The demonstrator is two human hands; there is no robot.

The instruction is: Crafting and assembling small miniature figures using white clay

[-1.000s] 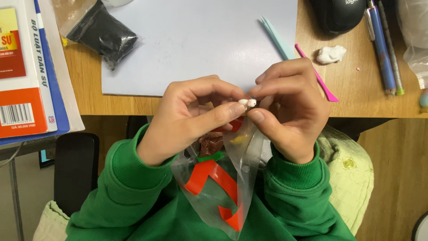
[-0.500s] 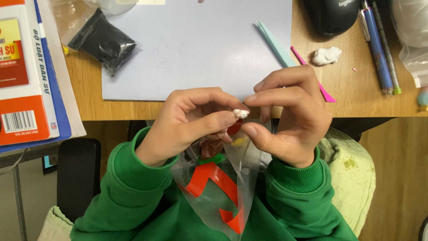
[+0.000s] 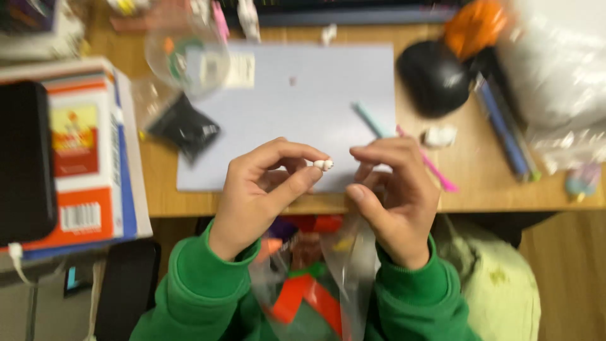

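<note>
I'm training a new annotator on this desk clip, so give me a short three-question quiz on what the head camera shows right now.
1. True or false: the left hand pinches a small white piece between thumb and forefinger.
2. Multiple choice: the clear plastic bag with red and orange pieces hangs A) on the desk, B) below the right hand, in front of the green sleeves, C) on top of the black pouch.
3. Fill in: the pink stick lies on the wooden desk just beside the pale ____ sheet.

Key: 1 true; 2 B; 3 blue.
</note>
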